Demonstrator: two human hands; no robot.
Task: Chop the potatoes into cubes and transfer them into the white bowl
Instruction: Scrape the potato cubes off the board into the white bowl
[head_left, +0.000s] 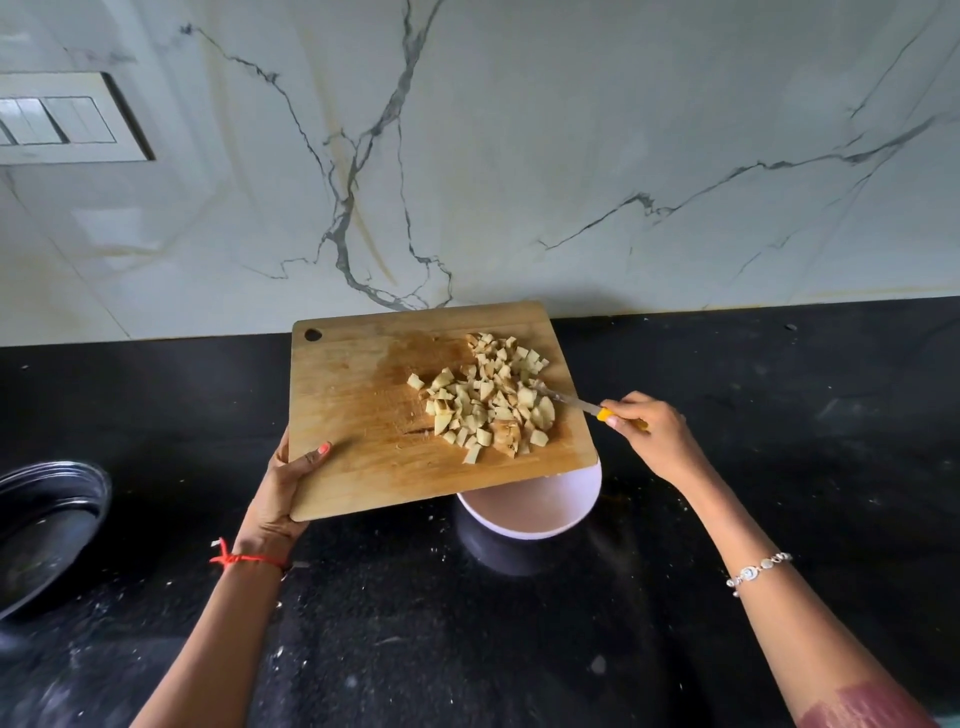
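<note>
My left hand (283, 491) grips the near left edge of a wooden cutting board (358, 410), thumb on top, and holds it above the black counter. A heap of pale potato cubes (488, 397) lies on the board's right half. My right hand (652, 434) holds a knife (576, 404) by its yellow handle; the blade lies against the right side of the heap. The white bowl (535, 506) stands on the counter under the board's near right corner, partly hidden by it.
A dark round pan (44, 525) sits at the left edge of the counter (779, 415). A marble wall (519, 156) rises just behind the board, with a switch plate (57, 119) at upper left. Small scraps dot the counter in front.
</note>
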